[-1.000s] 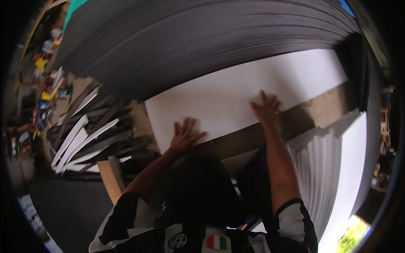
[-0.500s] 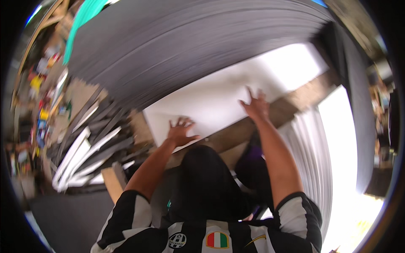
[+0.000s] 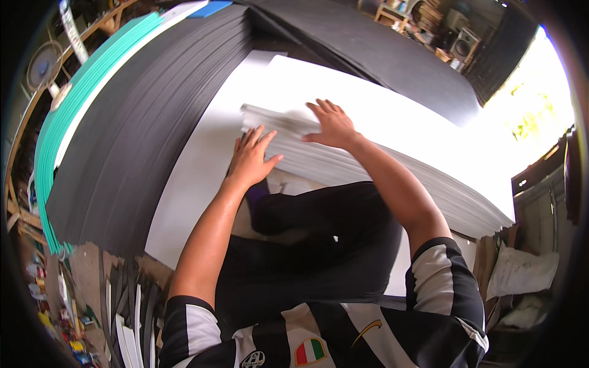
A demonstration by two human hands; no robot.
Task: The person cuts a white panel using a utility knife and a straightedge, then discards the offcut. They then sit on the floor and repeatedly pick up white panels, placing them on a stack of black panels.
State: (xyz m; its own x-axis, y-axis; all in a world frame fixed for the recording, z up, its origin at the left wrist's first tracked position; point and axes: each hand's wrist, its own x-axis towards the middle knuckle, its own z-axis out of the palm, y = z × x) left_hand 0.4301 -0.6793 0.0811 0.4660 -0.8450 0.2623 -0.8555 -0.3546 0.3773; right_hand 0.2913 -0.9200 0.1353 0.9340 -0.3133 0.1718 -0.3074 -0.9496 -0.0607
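Observation:
A thick stack of white sheets stands in front of me, its layered edge facing my legs. My left hand is open, fingers spread, at the stack's left corner; whether it touches the sheets I cannot tell. My right hand is open too, fingers apart over the near edge of the stack's top. Neither hand holds anything. Left of my left hand, a single white sheet lies flat between the white stack and a tall stack of dark grey sheets.
Green sheets lie along the far left of the dark stack. Black sheeting spreads behind the white stack. Narrow black and white offcuts are piled at lower left. A white sack sits at right. A fan stands at far left.
My view has turned right, from the flat white sheet to the white stack. Both hands have gone from over that sheet to the stack's near left end, and stay open.

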